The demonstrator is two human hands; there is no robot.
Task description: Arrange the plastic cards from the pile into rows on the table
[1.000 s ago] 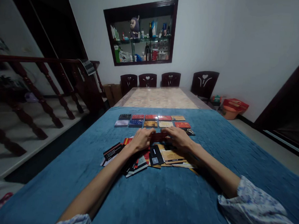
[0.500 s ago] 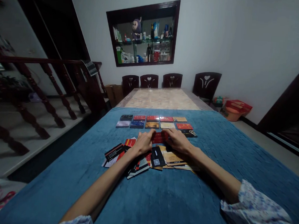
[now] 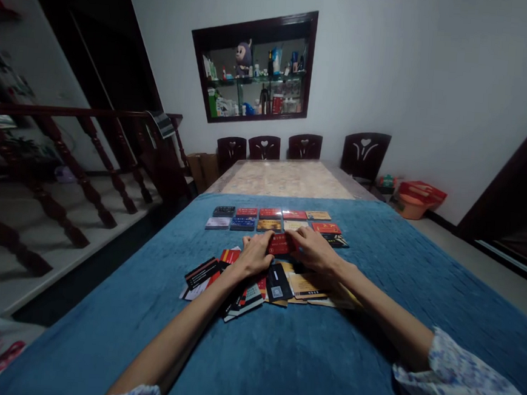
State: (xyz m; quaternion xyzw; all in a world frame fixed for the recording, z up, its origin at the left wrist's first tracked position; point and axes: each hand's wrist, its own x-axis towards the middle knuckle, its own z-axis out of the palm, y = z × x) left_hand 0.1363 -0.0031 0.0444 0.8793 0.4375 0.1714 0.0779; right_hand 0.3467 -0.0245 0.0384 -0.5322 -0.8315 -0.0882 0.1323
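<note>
A red card (image 3: 280, 244), or a small stack of them, is gripped by its two ends between my hands. My left hand (image 3: 257, 252) pinches its left end, and my right hand (image 3: 310, 247) has fingers curled on its right end. Below my wrists lies a loose pile of cards: a black card (image 3: 204, 273) at the left, a black card with a square code (image 3: 278, 283) in the middle and a tan card (image 3: 309, 286) at the right. Beyond my hands stand neat stacks in two rows, among them a blue stack (image 3: 242, 223) and a gold stack (image 3: 269, 225).
A blue cloth (image 3: 145, 310) covers the near part of the table, with the bare marble-like top (image 3: 287, 176) beyond it. Dark chairs (image 3: 365, 154) stand around the far end. A wooden railing (image 3: 86, 189) runs along the left, and an orange bin (image 3: 411, 206) is at the right.
The red card has tilted up a little, showing more of its printed face. Both hands keep their hold in nearly the same place. The whole view has shifted slightly downward.
</note>
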